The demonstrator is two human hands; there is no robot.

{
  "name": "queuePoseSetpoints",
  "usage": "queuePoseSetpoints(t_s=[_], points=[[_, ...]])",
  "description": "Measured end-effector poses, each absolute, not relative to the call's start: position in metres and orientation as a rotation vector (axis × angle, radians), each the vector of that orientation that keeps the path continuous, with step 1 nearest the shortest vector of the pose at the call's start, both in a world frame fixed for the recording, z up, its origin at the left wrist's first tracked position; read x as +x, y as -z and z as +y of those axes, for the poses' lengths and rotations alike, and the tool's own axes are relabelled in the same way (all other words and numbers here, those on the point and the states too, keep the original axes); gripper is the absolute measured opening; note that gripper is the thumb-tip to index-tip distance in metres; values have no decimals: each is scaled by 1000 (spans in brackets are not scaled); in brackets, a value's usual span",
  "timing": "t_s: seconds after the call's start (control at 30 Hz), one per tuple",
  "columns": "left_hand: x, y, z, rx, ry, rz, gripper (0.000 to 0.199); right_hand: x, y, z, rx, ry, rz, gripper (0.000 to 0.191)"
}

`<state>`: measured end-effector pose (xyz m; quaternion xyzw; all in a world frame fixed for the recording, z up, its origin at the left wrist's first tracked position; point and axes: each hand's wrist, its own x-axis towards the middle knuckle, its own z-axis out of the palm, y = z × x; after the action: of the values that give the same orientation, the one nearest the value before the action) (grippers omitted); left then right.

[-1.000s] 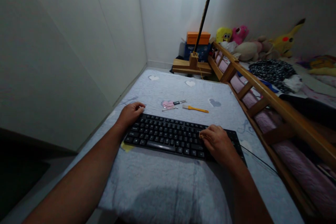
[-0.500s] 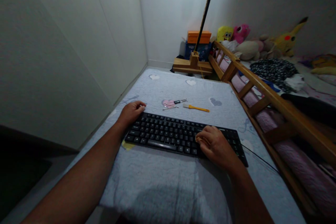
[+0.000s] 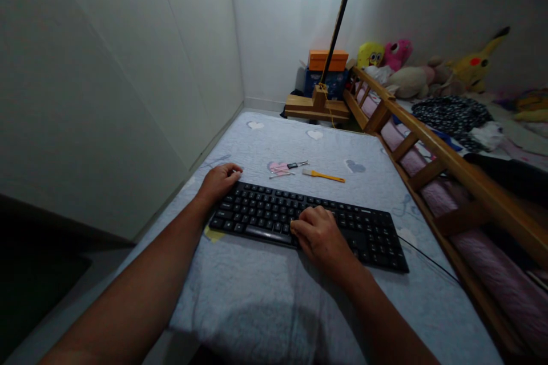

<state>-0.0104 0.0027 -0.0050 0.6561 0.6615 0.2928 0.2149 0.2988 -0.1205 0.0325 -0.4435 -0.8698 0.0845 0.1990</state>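
Clock positions taken from the keyboard's middle, 12 being the far side. Black keyboard (image 3: 265, 210) lies keys up on the cloth-covered counter (image 3: 244, 291), long side running roughly 9 to 3.

Left hand (image 3: 220, 182): at the 10 o'clock corner, touching it, fingers loosely bent and close together. Whether this grip clasps the edge, cannot tell.

Right hand (image 3: 319, 236): over the keys just right of the space bar, fingers curled. Grip closed on a small yellow-brown piece (image 3: 293, 227), mostly hidden; its kind cannot be told.

Thin tools (image 3: 292, 166), metal-tipped, lie near 11 o'clock, beyond the keys; yellow-handled brush (image 3: 327, 175) near 1 o'clock, bristles pointing to 9. Black cable (image 3: 428, 256) leaves the right end toward 4 o'clock. Wooden rail (image 3: 454, 166) well apart, 2 to 3 o'clock. Wooden stand (image 3: 317, 104) at 12, beyond the counter.
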Motion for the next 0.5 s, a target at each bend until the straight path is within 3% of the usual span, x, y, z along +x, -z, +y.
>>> queuePoseSetpoints(t_s=[0.5], points=[[-10,4,2,1822,-819,1835,38,338,-40,-124,-1364,-278,-2440,16]])
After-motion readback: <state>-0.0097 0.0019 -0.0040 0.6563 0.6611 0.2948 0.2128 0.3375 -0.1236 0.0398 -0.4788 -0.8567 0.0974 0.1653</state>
